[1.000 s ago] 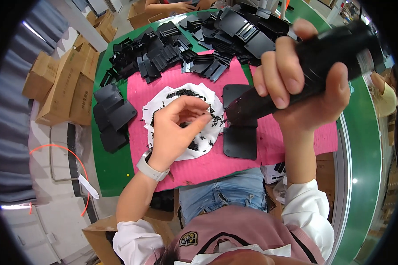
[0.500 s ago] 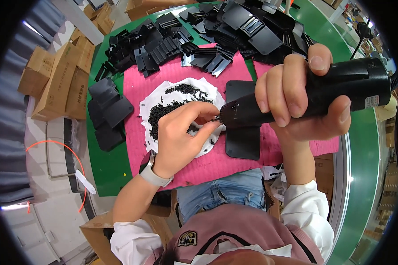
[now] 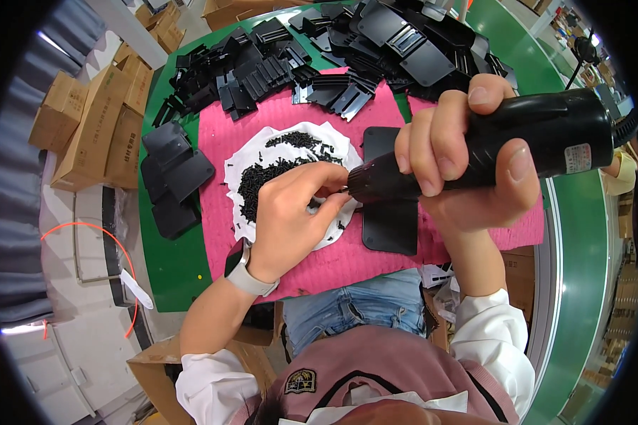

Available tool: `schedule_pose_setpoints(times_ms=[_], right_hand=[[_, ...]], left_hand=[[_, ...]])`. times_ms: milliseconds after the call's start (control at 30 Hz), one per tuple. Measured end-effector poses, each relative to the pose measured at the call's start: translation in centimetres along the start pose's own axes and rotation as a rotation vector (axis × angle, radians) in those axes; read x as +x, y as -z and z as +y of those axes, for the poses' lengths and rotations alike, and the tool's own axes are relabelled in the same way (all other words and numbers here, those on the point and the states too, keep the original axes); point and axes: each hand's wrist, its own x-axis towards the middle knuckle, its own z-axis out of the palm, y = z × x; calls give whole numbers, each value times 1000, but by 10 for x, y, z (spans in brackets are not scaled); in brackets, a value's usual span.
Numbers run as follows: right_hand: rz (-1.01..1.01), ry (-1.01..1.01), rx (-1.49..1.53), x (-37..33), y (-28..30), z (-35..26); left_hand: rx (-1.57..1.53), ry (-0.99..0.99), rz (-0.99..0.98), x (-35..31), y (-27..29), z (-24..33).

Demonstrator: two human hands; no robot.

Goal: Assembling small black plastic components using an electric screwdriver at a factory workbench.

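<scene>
My right hand (image 3: 468,156) is wrapped round a black electric screwdriver (image 3: 532,134), its nose pointing left. At that nose, my left hand (image 3: 298,209) pinches finger and thumb together; the tiny piece between them is mostly hidden, apparently a small dark screw. Beneath the left hand lies a white cloth (image 3: 230,173) bearing heaps of small black screws (image 3: 252,191). A flat black plastic plate (image 3: 390,230) rests on the pink sheet under the screwdriver, which hides its middle.
Pink sheeting (image 3: 216,138) covers part of the green table (image 3: 164,273). Piles of black plastic parts (image 3: 255,67) and black plates (image 3: 425,60) line the far side. More black plates (image 3: 174,177) are stacked at the left. Cardboard boxes (image 3: 96,127) stand beyond the table's left edge.
The screwdriver and my right hand have shifted slightly left, and the tool's rear end has turned a little. My left hand stays pinched at its nose, almost unmoved.
</scene>
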Motion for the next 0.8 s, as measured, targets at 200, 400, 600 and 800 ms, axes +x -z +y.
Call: schedule_pose_setpoints(times_ms=[200,400,600,800], right_hand=[[91,21,-13,-2,0,4],[304,23,83,5,3,-1],[73,12,-27,12,26,-20],[44,-62,-173,11,27,-23]], left_hand=[[14,-22,22,-2,-2,-3],[-127,270,-136,-1,-4,3],[-190,367,-189,0,-3,-8],[-398,465,-249,14,-14,-19]])
